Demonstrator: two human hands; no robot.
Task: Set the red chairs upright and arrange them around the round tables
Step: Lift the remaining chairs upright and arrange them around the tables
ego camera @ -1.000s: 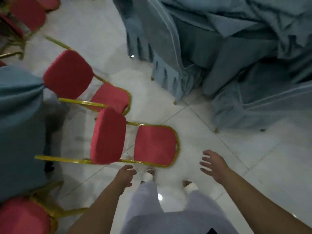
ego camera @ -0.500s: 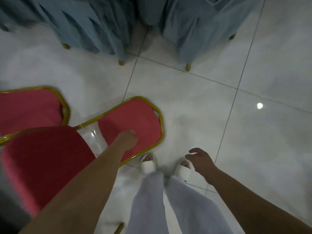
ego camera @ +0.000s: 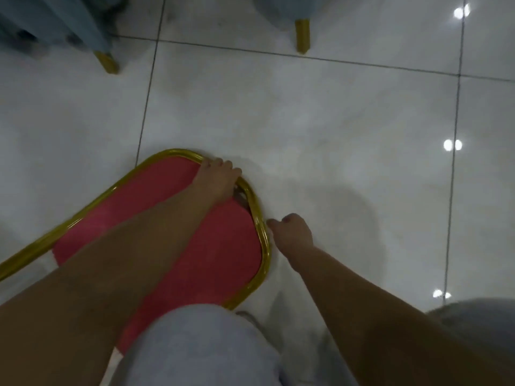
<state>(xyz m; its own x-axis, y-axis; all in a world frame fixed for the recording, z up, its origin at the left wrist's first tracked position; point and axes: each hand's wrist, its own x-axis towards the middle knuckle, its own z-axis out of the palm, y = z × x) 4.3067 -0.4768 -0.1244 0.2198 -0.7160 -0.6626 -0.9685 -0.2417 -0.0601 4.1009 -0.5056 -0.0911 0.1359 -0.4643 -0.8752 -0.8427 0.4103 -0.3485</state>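
Note:
A red chair with a gold metal frame lies tipped over on the white tile floor at lower left; only its padded backrest and part of the frame show. My left hand grips the gold rim at the backrest's top edge, fingers curled over it. My right hand hovers just right of the same rim with loosely curled fingers, its fingertips close to the frame, holding nothing. My arms and knees hide the chair's lower part.
Two gold chair legs under blue-grey covers stand at the top of the view. White glossy tiles spread to the right. My light trouser knees fill the bottom.
I have bent down close to the fallen chair. My left hand moved from the red pad to grip the gold rim, and my right hand came in beside the frame.

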